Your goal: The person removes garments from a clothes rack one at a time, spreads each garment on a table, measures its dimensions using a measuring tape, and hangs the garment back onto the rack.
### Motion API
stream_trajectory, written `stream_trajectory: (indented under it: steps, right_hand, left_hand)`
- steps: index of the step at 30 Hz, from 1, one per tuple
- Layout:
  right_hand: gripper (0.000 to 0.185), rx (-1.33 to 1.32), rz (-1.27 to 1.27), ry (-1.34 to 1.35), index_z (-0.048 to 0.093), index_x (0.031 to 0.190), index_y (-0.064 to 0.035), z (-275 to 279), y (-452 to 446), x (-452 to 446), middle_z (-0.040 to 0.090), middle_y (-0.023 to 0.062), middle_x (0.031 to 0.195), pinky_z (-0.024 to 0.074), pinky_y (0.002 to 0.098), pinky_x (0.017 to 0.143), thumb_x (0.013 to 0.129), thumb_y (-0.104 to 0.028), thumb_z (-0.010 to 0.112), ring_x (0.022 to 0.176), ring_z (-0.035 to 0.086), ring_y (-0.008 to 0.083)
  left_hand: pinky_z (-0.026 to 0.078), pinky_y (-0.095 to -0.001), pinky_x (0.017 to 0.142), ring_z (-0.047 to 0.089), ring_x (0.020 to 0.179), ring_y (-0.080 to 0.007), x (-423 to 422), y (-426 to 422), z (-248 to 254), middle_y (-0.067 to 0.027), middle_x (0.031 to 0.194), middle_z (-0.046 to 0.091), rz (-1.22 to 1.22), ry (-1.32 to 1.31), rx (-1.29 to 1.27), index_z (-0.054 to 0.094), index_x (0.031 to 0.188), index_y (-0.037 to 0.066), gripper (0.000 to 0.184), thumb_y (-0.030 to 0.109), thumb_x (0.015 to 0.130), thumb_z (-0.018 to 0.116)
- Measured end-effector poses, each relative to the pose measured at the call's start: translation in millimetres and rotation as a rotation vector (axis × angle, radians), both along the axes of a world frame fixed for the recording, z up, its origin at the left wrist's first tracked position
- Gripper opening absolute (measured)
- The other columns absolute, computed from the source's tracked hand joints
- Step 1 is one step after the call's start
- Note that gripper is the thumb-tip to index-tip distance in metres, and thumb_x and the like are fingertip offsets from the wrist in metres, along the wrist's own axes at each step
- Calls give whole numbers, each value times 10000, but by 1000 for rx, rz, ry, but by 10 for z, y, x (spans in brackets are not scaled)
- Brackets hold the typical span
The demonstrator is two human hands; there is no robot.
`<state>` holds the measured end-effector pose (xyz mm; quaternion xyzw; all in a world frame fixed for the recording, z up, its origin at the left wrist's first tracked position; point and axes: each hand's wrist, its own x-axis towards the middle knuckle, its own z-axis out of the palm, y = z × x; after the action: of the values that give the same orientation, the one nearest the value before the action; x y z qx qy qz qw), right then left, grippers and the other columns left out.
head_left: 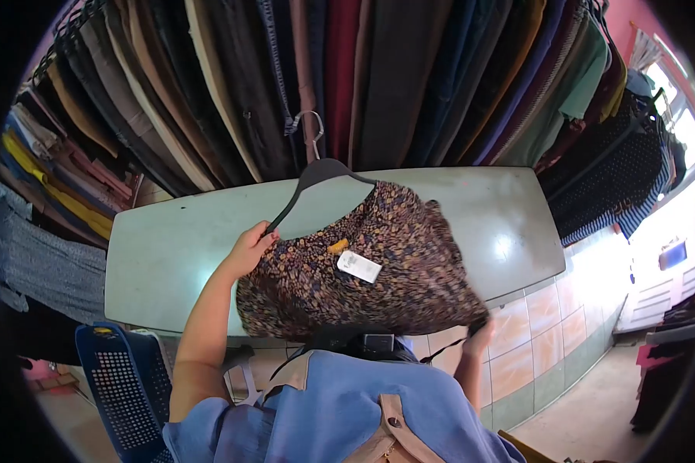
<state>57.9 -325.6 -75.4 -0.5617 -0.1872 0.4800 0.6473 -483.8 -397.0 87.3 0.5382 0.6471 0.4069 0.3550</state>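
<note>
A dark blouse with a small floral print [417, 255] hangs on a black hanger [324, 171] over the near part of the table. My left hand [249, 248] grips the blouse's shoulder together with the hanger's left arm. At the lower right, my right hand [479, 337] is closed on a gathered dark edge of the blouse, slightly blurred; a thin dark strap dangles beside it. A white tag [359, 266] and a small yellow label [337, 246] show near the neckline. The hanger's metal hook points away from me.
Under the blouse stands a pale green table [170, 239]. Many trousers [401, 85] hang in a row behind it. A blue perforated basket [127, 393] is at the lower left. Dark clothes [606, 170] hang at right, and folded garments [62, 181] are stacked at left.
</note>
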Motion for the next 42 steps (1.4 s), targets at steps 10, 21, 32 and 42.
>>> stream_trajectory:
  steps: [10,21,32,42]
  right_hand:
    - [200,900,65,-500,589,931,14,3312,2172,-1406,569,49,858,408,255,751,846,-135,486,797,501,128]
    - [459,612,990,-1029,506,1243,-207,1967,2783,-4045,586,209,1130,427,408,905,804,-337,541,1064,546,374]
    - [322,729,475,-813,617,1094,6,1410,3048,-1448,589,135,1172,383,290,945,858,-166,481,1082,536,212]
    - [407,-345,-339,-1513,531,1222,-173,2475,1337,1144,661,121,999,469,442,776,878,-373,445,917,625,337]
  left_hand:
    - [398,-234,790,487,880,-76,180,-1088,530,-24,962,564,645,-169,554,494,997,60,169,222,969,456]
    - [381,-282,666,448,739,-115,-171,-1549,-851,-22,809,507,1227,-15,95,525,969,42,132,147,947,448]
    - [434,-461,751,576,868,-411,-517,-1819,-1614,-232,945,612,1336,413,-393,527,1053,3,222,174,915,496]
    - [440,-460,745,582,870,-424,-765,-2049,-1900,-232,993,616,1324,530,-380,461,1244,106,370,190,894,551]
